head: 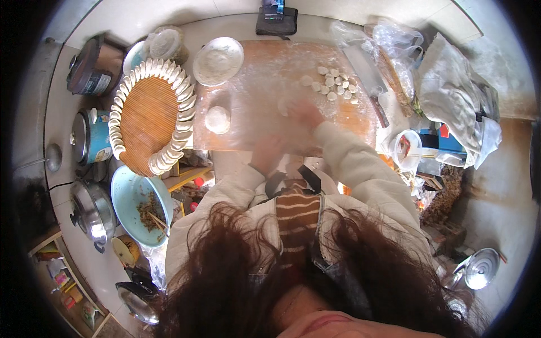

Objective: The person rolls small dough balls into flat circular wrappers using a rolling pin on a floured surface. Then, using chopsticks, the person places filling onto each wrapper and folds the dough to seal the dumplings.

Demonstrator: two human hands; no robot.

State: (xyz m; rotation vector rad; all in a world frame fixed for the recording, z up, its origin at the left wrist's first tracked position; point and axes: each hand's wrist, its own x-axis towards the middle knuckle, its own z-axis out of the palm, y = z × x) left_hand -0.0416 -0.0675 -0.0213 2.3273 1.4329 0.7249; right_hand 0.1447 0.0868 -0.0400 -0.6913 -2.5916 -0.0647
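My right hand point(307, 115) is blurred over the floured wooden board point(253, 59), its fingers at a pale dough round point(284, 107). Whether they grip it or only touch it is unclear. Close to the board's near edge is my left hand point(269, 153), also blurred, and its fingers and anything under them cannot be made out. Several small flattened dough pieces point(333, 84) lie in a cluster toward the far right. A smooth ball of dough point(218, 120) sits at the board's left, below a white bowl of flour point(218, 60).
Left of the board, a round slatted tray point(146, 122) carries folded dumplings point(184, 105) around its rim. A blue basin point(122, 207) holds filling and chopsticks point(159, 224). A cleaver point(367, 76) lies at the board's right edge, beside a rolled brown item point(395, 80) and plastic bags point(397, 38).
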